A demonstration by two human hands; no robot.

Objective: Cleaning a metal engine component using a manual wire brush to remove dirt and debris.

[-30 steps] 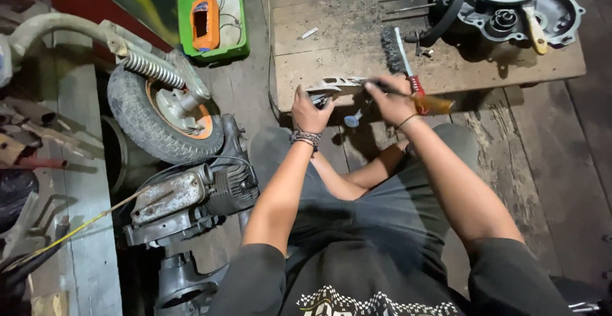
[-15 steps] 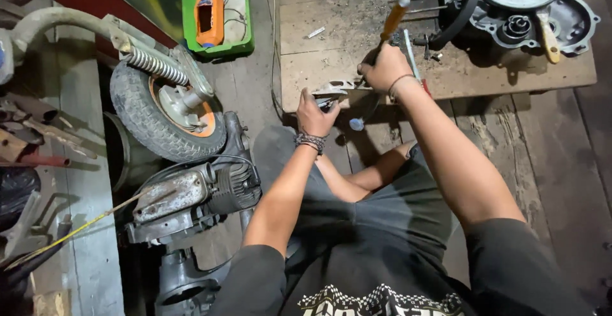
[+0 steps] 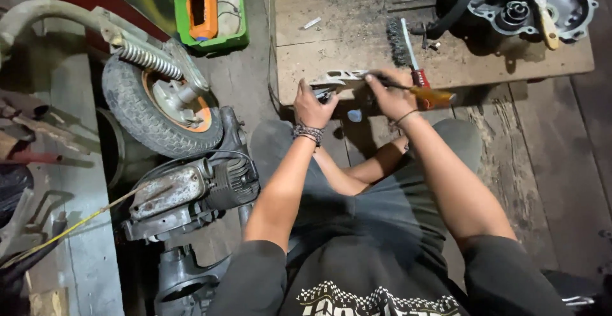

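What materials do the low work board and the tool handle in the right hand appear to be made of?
Work board: probably bare wood, going by its grain, scuffs and dull, dirty surface. Tool handle in the right hand: translucent amber, so likely glossy plastic, though this cannot be confirmed.

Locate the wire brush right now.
Head view: the wire brush lies on the wooden board, upper centre, just beyond the right hand, left of the engine casing.

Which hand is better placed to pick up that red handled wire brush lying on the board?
Probably the right hand: it sits beside the wire brush, though it holds an orange-handled tool. The left hand is farther off, gripping the metal part at the wooden board's edge.
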